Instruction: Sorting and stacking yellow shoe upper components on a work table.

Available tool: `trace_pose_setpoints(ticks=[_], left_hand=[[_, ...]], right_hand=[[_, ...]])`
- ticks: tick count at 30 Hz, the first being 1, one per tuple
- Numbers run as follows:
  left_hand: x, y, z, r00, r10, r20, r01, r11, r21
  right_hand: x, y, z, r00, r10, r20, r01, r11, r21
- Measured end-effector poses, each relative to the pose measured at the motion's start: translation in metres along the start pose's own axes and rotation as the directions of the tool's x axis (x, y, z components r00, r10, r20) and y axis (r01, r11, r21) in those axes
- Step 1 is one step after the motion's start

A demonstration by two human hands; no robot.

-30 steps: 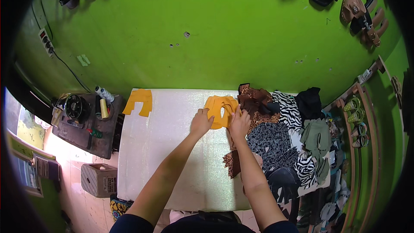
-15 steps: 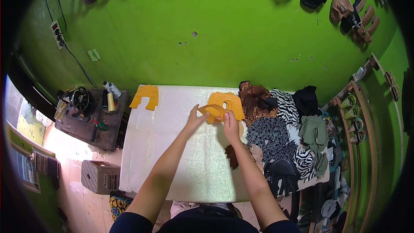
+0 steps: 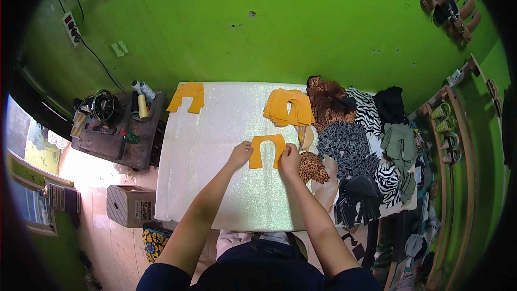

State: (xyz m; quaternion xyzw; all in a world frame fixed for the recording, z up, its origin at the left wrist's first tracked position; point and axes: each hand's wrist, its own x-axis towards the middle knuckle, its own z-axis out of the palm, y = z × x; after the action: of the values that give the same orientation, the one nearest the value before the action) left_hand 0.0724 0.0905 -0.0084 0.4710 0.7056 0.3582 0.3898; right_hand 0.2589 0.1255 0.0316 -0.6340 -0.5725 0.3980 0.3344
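Observation:
An orange arch-shaped cut piece (image 3: 267, 150) lies flat on the white glittery sheet (image 3: 210, 145) that covers the table. My left hand (image 3: 240, 154) holds its left leg and my right hand (image 3: 290, 158) holds its right leg. Behind it, at the far right of the sheet, sits a stack of the same orange pieces (image 3: 288, 108). A smaller pile of orange pieces (image 3: 187, 96) lies at the sheet's far left corner.
Animal-print, black and green fabric pieces (image 3: 366, 140) crowd the table's right side. A dark side table (image 3: 116, 134) with a sewing machine and thread spools stands left. A cardboard box (image 3: 128, 205) sits on the floor. Sandals (image 3: 449, 0) hang on the green wall.
Both hands have drawn one orange piece off the stack and pulled it toward me, down onto the middle of the sheet. The view has tilted down a little.

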Motion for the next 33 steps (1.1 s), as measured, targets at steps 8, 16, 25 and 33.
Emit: trace_pose_setpoints(ticks=[8, 16, 25, 33], left_hand=[[-0.007, 0.061, -0.009, 0.974, 0.141, -0.178, -0.088, 0.956, 0.281], [-0.012, 0.082, 0.000, 0.985, 0.173, -0.005, -0.168, 0.966, 0.198], [-0.024, 0.086, 0.008, 0.984, 0.154, 0.092, -0.168, 0.971, 0.168], [-0.014, 0.085, 0.025, 0.978, 0.165, 0.127, -0.171, 0.984, 0.043]], right_hand=[[0.049, 0.003, -0.047, 0.917, -0.245, -0.313, 0.052, 0.855, -0.516], [0.075, 0.009, -0.058, 0.999, 0.047, -0.023, -0.052, 0.902, -0.429], [0.080, 0.026, -0.056, 0.995, -0.018, -0.094, -0.022, 0.910, -0.414], [0.051, 0.016, -0.053, 0.951, 0.306, 0.048, -0.293, 0.837, 0.463]])
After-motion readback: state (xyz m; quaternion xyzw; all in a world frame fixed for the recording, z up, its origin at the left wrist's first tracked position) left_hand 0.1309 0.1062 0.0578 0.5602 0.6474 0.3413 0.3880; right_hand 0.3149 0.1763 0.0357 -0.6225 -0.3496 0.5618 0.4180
